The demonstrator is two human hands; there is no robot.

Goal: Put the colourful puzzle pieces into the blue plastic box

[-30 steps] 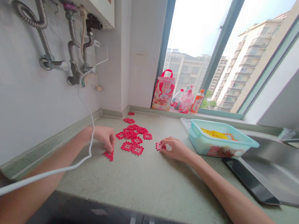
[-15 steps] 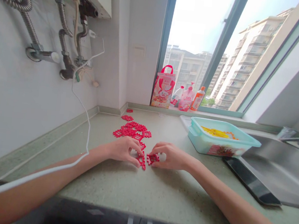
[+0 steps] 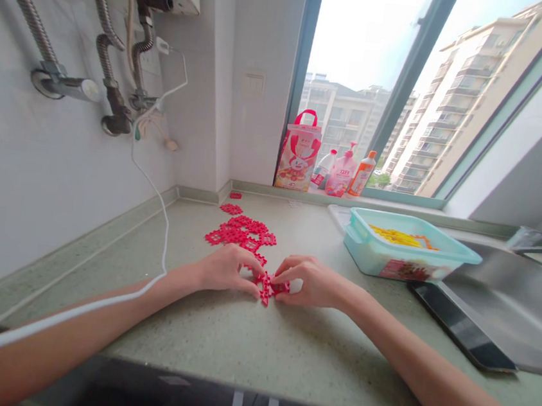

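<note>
On the speckled green countertop (image 3: 247, 336) my left hand (image 3: 228, 269) and my right hand (image 3: 311, 281) meet over small red lattice-shaped plastic pieces (image 3: 269, 287). Each hand pinches a piece with curled fingers, and the pieces touch between my fingertips. Something small and white shows under my right thumb. Just behind my hands lies a loose pile of several more red pieces (image 3: 241, 233), with two stray ones near the back wall.
A teal plastic tub (image 3: 403, 259) with yellow pieces inside stands to the right. Beside it lie a dark phone (image 3: 464, 326) and a steel sink (image 3: 517, 300). A red bag (image 3: 299, 157) and bottles (image 3: 346, 175) line the window sill. A white cable (image 3: 158, 172) hangs down at left.
My left hand carried a red piece from the left to the middle, my right hand drew nearer too, and the two pieces now touch. The camera tilted slightly.
</note>
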